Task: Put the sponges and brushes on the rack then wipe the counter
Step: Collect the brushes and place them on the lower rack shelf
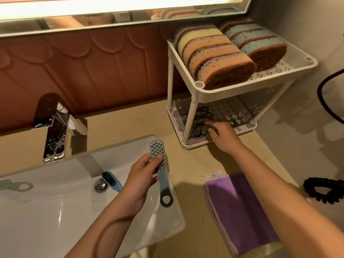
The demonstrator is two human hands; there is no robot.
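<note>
A white two-tier rack (223, 94) stands on the beige counter (188, 164) at the back right. Its top shelf holds orange and yellow sponges (214, 56) and blue ones (260, 45) standing on edge. Several brushes (197, 116) lie on the lower shelf. My right hand (221, 135) reaches into that lower shelf and grips a dark brush there. My left hand (141, 175) holds a blue-grey brush (160, 164) upright over the sink's right edge, bristle head up, ring end hanging down. Another blue brush (111, 180) lies in the white sink (55, 211) by the drain.
A folded purple cloth (240, 207) lies on the counter at the front right. A black coiled hair tie (325, 189) sits at the far right. The chrome tap (54, 127) stands behind the sink. A green handle (5, 183) shows at the sink's left edge.
</note>
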